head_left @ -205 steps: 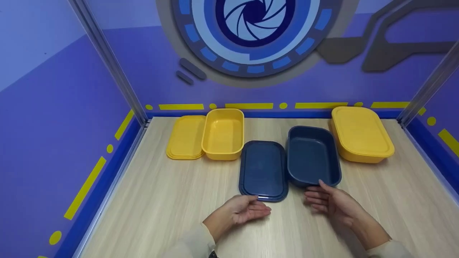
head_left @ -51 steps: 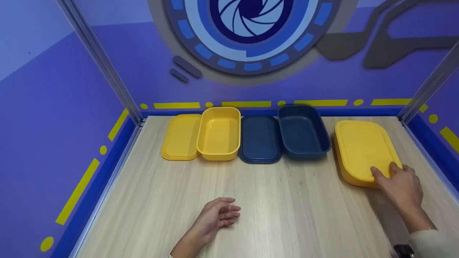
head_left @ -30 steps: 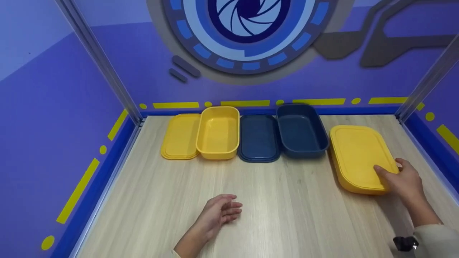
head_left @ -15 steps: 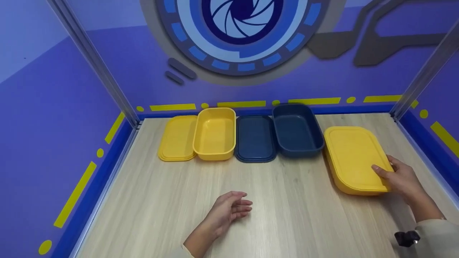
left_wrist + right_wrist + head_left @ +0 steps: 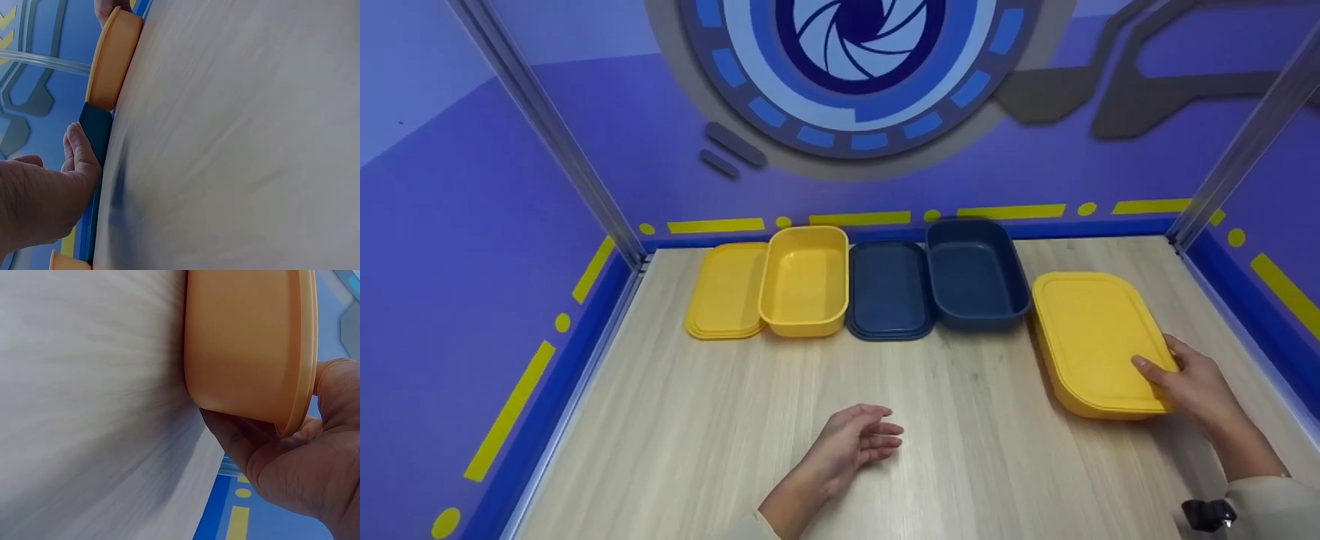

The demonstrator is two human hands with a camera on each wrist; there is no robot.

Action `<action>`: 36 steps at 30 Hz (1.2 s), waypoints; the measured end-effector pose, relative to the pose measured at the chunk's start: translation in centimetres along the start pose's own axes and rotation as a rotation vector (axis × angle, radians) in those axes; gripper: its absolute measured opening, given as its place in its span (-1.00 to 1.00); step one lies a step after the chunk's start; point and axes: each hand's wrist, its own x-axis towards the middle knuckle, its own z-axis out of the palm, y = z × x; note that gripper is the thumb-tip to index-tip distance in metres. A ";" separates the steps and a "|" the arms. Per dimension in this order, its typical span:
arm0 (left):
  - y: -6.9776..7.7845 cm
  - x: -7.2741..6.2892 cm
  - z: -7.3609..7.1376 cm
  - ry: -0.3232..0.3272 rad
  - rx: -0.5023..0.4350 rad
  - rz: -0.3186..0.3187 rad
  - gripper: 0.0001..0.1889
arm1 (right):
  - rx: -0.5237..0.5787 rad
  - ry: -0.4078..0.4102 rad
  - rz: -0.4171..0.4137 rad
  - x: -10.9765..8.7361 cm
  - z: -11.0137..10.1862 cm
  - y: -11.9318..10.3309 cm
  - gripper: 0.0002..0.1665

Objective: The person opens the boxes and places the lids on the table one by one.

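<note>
At the right of the head view, my right hand (image 5: 1196,382) grips the near right corner of a lidded yellow food container (image 5: 1099,341), thumb on the lid. In the right wrist view the fingers curl around the side of that yellow container (image 5: 247,343), whose base lies at the table surface. My left hand (image 5: 847,446) hovers over the front middle of the table, fingers loosely bent, holding nothing. Farther back stand an uncovered dark blue container (image 5: 979,277) and a dark blue lid (image 5: 889,291), side by side.
Left of the blue lid is an uncovered yellow container (image 5: 805,281), with a yellow lid (image 5: 727,291) beside it. These stand along the back wall (image 5: 607,150) of the wooden table (image 5: 697,450). Blue side walls border the table.
Both blue pieces were pushed back to the row by the wall. My right hand has since taken hold of the lidded yellow container and drawn it nearer, beside the blue container.
</note>
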 end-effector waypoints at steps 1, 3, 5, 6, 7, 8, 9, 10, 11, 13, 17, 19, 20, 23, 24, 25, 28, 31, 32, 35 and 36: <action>0.0 0.1 0.2 -0.006 -0.001 0.000 -0.64 | -0.002 0.002 -0.004 0.0 0.0 0.0 0.19; -0.2 0.2 0.7 -0.019 -0.005 0.001 -0.64 | -0.005 0.003 -0.017 0.0 0.1 0.1 0.18; -0.3 0.4 1.2 -0.028 -0.012 -0.001 -0.66 | -0.021 0.010 -0.028 0.0 0.2 0.2 0.18; -0.4 0.4 1.4 -0.033 -0.012 -0.001 -0.66 | -0.032 0.015 -0.030 0.0 0.2 0.2 0.18; -0.4 0.5 1.7 -0.038 -0.011 -0.004 -0.66 | -0.042 0.021 -0.022 0.0 0.2 0.3 0.19; -0.4 0.6 1.9 -0.041 -0.009 -0.007 -0.66 | -0.053 0.027 -0.015 -0.1 0.2 0.3 0.20; -0.5 0.7 2.0 -0.043 -0.009 -0.011 -0.66 | -0.069 0.035 -0.007 -0.3 0.2 0.4 0.21; -0.5 0.8 2.2 -0.044 -0.007 -0.014 -0.66 | -0.089 0.046 -0.001 -0.4 0.2 0.4 0.21; -0.5 0.9 2.4 -0.046 -0.004 -0.017 -0.66 | -0.102 0.057 -0.001 -0.6 0.2 0.5 0.21; -0.5 1.1 2.8 -0.048 -0.003 -0.020 -0.66 | -0.127 0.086 -0.023 -1.1 0.3 0.5 0.20; -0.3 1.7 3.6 -0.072 -0.006 -0.016 -0.65 | -0.158 0.174 -0.184 -2.0 0.5 0.5 0.10; -0.1 2.1 4.2 -0.088 -0.016 -0.016 -0.62 | -0.172 0.192 -0.294 -2.4 0.8 0.4 0.04; 0.0 2.3 4.5 -0.099 -0.023 -0.016 -0.59 | -0.193 0.185 -0.345 -2.6 0.9 0.3 0.02; 0.2 3.2 5.7 -0.127 -0.041 -0.013 -0.48 | -0.269 0.120 -0.453 -3.0 1.3 0.0 0.04; 0.2 3.5 6.2 -0.139 -0.039 -0.009 -0.44 | -0.298 0.090 -0.466 -3.1 1.4 -0.1 0.08; 0.2 3.8 6.8 -0.155 -0.034 -0.001 -0.41 | -0.329 0.063 -0.474 -3.1 1.5 -0.2 0.11; 0.1 4.7 8.6 -0.196 0.008 0.017 -0.38 | -0.406 0.005 -0.479 -3.2 1.8 -0.4 0.21; 0.0 5.3 10.1 -0.226 0.087 0.042 -0.40 | -0.458 -0.026 -0.492 -2.9 2.2 -0.6 0.26; -0.1 5.5 10.5 -0.230 0.113 0.052 -0.42 | -0.469 -0.032 -0.496 -2.7 2.3 -0.7 0.27; -0.4 5.9 11.6 -0.236 0.167 0.080 -0.44 | -0.478 -0.043 -0.507 -2.3 2.6 -1.0 0.27; -0.6 6.0 12.0 -0.233 0.175 0.092 -0.44 | -0.478 -0.044 -0.515 -2.3 2.6 -0.9 0.27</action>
